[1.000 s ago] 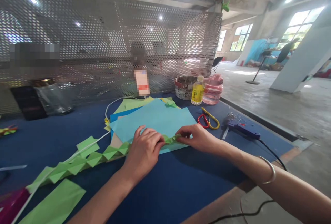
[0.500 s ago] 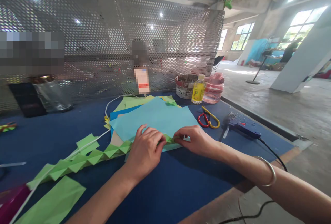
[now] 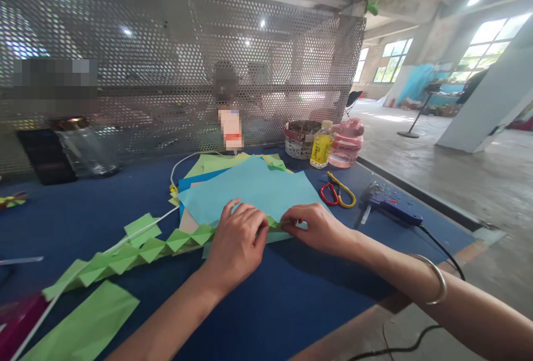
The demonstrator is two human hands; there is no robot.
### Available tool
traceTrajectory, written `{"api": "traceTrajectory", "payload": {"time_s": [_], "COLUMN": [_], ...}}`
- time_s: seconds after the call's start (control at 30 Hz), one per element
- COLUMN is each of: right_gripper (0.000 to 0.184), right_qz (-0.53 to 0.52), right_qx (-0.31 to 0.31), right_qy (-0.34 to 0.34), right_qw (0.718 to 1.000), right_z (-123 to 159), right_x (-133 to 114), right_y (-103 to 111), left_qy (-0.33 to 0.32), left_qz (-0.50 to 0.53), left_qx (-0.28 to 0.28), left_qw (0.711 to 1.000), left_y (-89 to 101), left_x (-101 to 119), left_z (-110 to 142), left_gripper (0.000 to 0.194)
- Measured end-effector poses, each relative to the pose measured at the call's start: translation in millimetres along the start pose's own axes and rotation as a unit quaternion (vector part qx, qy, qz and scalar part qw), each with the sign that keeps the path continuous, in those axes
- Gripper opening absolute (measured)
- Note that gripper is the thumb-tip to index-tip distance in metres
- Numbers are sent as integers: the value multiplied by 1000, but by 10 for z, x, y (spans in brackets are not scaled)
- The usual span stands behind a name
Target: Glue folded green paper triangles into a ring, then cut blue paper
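A long green paper strip (image 3: pixel 144 254), folded into zigzag points, runs from the lower left of the table up to my hands. My left hand (image 3: pixel 241 236) is closed around the strip near its right part, thumb against bent fingers. At the strip's right end, my right hand (image 3: pixel 308 222) pinches it between thumb and fingertips. A short piece of green shows between the two hands; the rest there is hidden by my fingers. Beneath the hands lies a stack of coloured paper with a light blue sheet (image 3: pixel 254 186) on top.
Red-and-yellow-handled scissors (image 3: pixel 338 191) and a dark blue glue gun (image 3: pixel 393 209) lie at right. Behind stand a woven basket (image 3: pixel 300 141), a yellow-labelled bottle (image 3: pixel 321 147) and a pink jug (image 3: pixel 346 144). A white cable (image 3: pixel 120 244) crosses the strip; green paper (image 3: pixel 89 325) lies nearby.
The view has shifted very slightly. Both hands keep their hold on the green paper strip, with the left thumb and fingers moved only a little.
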State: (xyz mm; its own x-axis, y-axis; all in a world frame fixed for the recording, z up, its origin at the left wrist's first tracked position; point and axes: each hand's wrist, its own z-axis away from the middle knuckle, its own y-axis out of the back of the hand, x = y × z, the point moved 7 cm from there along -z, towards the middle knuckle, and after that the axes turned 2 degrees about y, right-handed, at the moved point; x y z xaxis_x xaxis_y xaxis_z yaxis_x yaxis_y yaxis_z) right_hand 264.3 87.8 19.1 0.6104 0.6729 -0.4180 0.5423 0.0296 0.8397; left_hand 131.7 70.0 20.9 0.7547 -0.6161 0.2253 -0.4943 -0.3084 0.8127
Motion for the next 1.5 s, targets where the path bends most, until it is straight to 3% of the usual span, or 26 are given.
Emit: {"api": "traceTrajectory", "payload": {"time_s": [0.27,0.4,0.53,0.67,0.83,0.97,1.5], "right_gripper": [5,15,2,1,1,5,10], "right_qz": [-17,-31,-21,18,48,57,92], "right_qx": [-2,3,-2,-3,-7,-1,-3], "right_qy": [-29,-56,-11,3,32,56,100], "right_qw": [999,998,1000,1000,998,997,991], "right_z": [-13,-14,-29,-29,-17,-18,-19], "right_x": [23,44,-30,-66,-117,-165,-228], "right_y": [6,10,8,5,-50,-76,-129], "left_qy": [-35,-41,-41,-31,-20,-29,-21], "left_qz": [0,-2,9,30,36,26,-7], "left_qx": [11,17,23,19,17,-25,-9], "left_qw": [999,999,999,999,999,999,1000], "left_y": [43,71,92,83,57,2,32], "left_x": [71,98,108,94,69,82,102], "left_z": [1,2,9,12,20,21,-4], "left_gripper": [18,18,19,15,32,9,19]}}
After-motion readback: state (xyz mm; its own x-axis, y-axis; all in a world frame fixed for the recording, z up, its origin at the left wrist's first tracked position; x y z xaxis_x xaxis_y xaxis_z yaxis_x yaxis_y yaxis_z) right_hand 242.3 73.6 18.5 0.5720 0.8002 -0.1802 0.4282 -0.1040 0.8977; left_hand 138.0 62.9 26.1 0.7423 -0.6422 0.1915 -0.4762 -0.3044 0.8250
